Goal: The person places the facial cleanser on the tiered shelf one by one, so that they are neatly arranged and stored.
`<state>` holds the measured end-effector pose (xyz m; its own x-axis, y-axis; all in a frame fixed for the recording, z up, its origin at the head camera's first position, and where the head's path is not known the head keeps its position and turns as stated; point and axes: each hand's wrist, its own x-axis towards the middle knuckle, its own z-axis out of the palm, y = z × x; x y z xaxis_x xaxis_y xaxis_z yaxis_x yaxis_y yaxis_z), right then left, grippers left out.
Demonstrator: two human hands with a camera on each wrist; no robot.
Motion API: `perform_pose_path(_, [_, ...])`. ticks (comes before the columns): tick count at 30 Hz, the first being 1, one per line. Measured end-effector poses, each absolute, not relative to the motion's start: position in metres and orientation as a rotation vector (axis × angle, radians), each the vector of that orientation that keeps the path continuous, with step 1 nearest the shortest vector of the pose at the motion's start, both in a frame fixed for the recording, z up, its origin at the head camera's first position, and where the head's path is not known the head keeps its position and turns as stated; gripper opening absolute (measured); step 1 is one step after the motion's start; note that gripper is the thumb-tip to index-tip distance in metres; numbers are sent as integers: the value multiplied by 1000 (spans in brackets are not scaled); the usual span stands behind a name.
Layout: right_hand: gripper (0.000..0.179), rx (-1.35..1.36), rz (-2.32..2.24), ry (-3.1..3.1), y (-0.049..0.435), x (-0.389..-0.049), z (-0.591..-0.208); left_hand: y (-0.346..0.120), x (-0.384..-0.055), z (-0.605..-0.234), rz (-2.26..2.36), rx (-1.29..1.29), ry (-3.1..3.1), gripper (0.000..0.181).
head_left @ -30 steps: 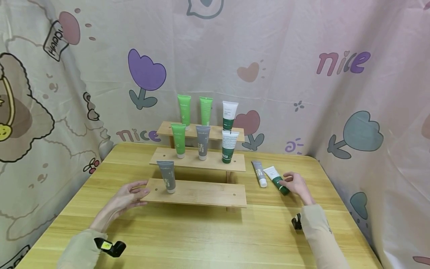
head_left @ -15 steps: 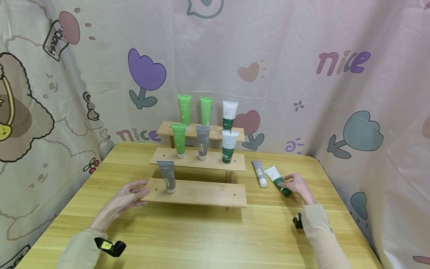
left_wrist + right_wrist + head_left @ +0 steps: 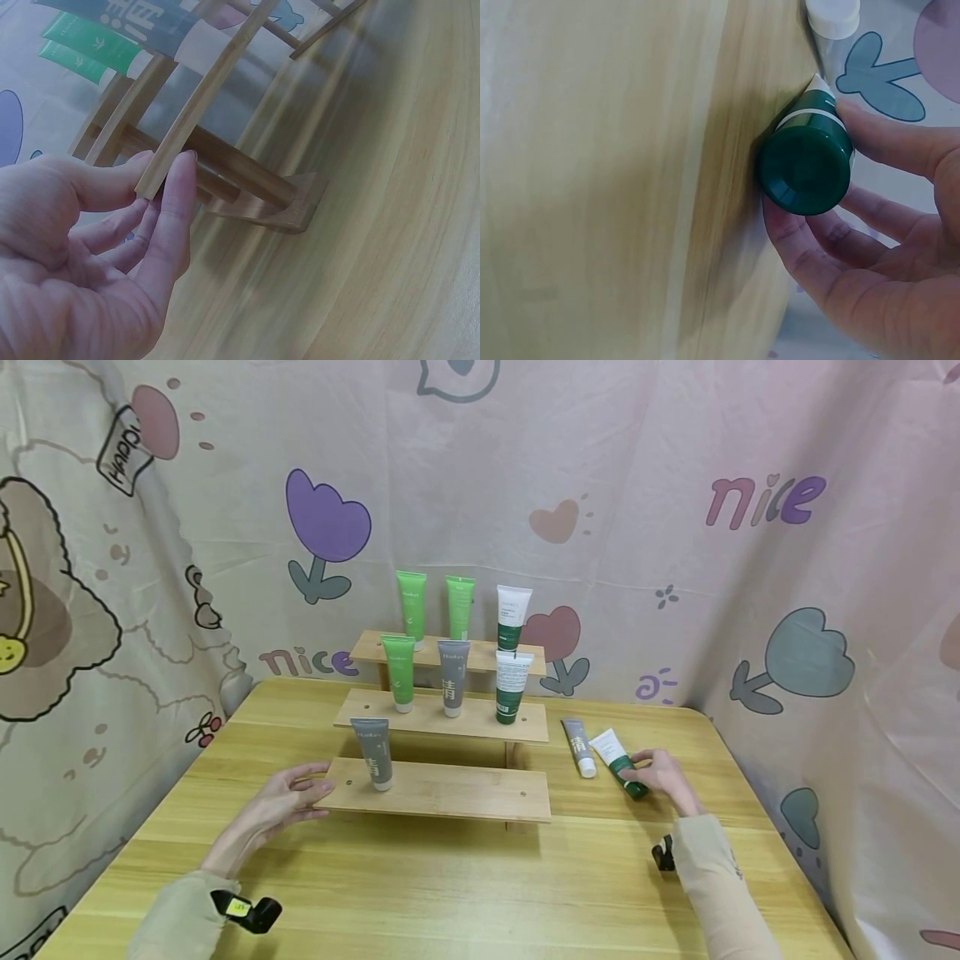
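My left hand (image 3: pixel 281 797) pinches the left end of the lowest board of a three-tier wooden display rack (image 3: pixel 465 791), thumb above and fingers below in the left wrist view. A grey squeeze tube (image 3: pixel 374 754) stands cap-down on that board near the hand. On the table to the right, my right hand (image 3: pixel 662 775) grips a white and dark green squeeze tube (image 3: pixel 618 765) near its cap end. The right wrist view shows thumb and fingers on opposite sides of its green cap (image 3: pixel 806 171). A second grey tube (image 3: pixel 579 748) lies just left of it.
Green tubes, a grey tube (image 3: pixel 453 678) and a white-green tube (image 3: pixel 512 687) stand on the middle and top tiers. The wooden table (image 3: pixel 480 893) stretches in front of the rack. A printed cloth (image 3: pixel 615 460) hangs behind and along both sides.
The white-green tube and my right hand have shifted very slightly on the table. My left hand and the rack have stayed in place.
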<state>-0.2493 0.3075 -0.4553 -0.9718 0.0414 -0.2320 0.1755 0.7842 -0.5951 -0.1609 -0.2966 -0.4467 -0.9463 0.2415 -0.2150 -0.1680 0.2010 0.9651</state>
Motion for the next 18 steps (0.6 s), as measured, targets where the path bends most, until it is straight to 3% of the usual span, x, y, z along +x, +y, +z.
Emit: perform_pose_path(18, [53, 166, -1138, 2762, 306, -245, -455, -297, -161, -448, 1808, 63, 2160, 73])
